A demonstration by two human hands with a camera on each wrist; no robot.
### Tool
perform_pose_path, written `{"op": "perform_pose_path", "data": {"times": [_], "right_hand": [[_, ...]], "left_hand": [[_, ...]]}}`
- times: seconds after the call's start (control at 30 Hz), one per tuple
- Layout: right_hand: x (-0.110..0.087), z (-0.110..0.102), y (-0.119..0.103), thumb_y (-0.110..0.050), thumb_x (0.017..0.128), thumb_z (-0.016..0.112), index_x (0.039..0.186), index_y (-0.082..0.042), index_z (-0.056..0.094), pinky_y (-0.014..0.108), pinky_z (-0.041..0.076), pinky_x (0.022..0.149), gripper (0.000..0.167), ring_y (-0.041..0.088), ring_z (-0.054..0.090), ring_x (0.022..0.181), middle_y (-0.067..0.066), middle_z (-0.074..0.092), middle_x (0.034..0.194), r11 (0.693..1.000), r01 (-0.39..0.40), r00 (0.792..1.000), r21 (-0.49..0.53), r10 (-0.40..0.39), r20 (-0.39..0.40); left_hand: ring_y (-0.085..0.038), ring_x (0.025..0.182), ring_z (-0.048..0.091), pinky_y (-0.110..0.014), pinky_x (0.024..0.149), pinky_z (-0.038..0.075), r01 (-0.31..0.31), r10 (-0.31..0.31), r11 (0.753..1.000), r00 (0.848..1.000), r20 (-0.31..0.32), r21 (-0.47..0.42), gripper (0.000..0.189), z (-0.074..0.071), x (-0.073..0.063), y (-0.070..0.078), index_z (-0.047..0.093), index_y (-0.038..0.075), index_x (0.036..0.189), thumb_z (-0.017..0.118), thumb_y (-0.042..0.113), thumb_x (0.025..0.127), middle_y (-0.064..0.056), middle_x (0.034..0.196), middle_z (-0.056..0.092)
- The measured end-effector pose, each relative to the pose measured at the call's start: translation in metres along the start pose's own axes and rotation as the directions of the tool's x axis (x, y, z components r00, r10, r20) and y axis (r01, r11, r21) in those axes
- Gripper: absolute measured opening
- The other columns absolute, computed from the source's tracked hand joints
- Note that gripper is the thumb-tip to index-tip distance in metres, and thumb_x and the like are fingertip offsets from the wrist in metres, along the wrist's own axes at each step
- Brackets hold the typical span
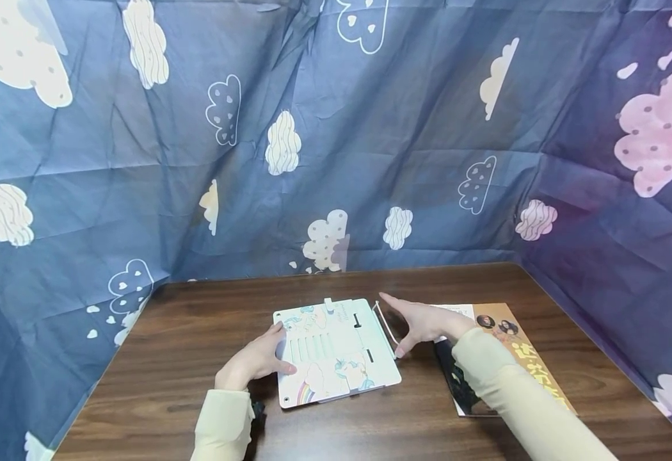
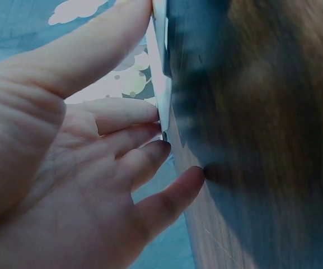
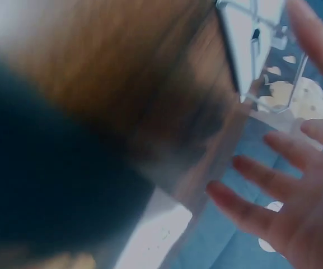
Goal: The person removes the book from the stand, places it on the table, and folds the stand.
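A white folding book stand (image 1: 327, 352), printed with unicorns and a rainbow, lies flat on the wooden table. Along its left edge rests my left hand (image 1: 255, 357), thumb and fingertips apart at the rim. In the left wrist view, the thumb and several fingertips of this hand (image 2: 88, 140) meet the thin edge of the stand (image 2: 162, 89). A wire bracket (image 1: 386, 328) sticks out from the right side of the stand. Beside it my right hand (image 1: 422, 323) is spread, thumb near the bracket's lower end. Its fingers (image 3: 251, 210) are extended in the right wrist view.
To the right, under my right forearm, lies a brown and black book or magazine (image 1: 520, 358) with yellow lettering. The dark wooden table (image 1: 198, 339) reaches back to a blue cloth curtain (image 1: 255, 211) with cloud prints, which also hangs along both sides.
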State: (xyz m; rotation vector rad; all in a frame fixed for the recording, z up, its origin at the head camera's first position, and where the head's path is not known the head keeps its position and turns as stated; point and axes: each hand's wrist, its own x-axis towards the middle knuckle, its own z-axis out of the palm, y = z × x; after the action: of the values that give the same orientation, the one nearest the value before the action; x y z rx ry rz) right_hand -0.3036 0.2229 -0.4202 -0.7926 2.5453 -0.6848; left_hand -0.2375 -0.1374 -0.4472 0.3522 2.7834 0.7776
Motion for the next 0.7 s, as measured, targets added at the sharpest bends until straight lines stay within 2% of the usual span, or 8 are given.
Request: {"op": "perform_pose_path", "data": {"times": [0.27,0.5,0.7], "right_hand": [[0.015,-0.006,0.002,-0.028,0.056,0.097,0.155,-0.001,0.010,0.049,0.018,0.115,0.135,0.034,0.013,0.146,0.019,0.011,0.160,0.994,0.041,0.997,-0.096,-0.034,0.076],[0.020,-0.003,0.007,-0.028,0.055,0.097,0.156,-0.007,0.014,0.043,0.020,0.116,0.133,0.026,0.015,0.146,0.011,0.014,0.162,0.996,0.034,0.994,-0.079,-0.026,0.103],[0.019,-0.003,0.010,-0.031,0.054,0.097,0.156,-0.006,0.017,0.044,0.024,0.114,0.132,0.026,0.022,0.144,0.011,0.019,0.160,0.998,0.047,0.995,-0.049,-0.043,0.085]], "left_hand": [[-0.039,0.142,0.026,-0.051,0.111,0.027,0.017,-0.017,1.000,1.000,-0.001,-0.015,0.087,-0.002,0.001,0.002,0.038,-0.008,0.144,0.084,0.025,0.078,-0.023,0.156,0.024],[-0.039,0.142,0.026,-0.051,0.111,0.027,0.015,-0.015,1.000,1.000,0.003,-0.014,0.087,-0.003,-0.001,0.001,0.039,-0.008,0.144,0.084,0.025,0.078,-0.023,0.156,0.025],[-0.040,0.141,0.028,-0.052,0.111,0.028,0.010,-0.010,1.000,1.000,0.014,0.006,0.086,-0.003,0.000,0.002,0.040,-0.007,0.144,0.084,0.026,0.078,-0.023,0.155,0.027]]}}
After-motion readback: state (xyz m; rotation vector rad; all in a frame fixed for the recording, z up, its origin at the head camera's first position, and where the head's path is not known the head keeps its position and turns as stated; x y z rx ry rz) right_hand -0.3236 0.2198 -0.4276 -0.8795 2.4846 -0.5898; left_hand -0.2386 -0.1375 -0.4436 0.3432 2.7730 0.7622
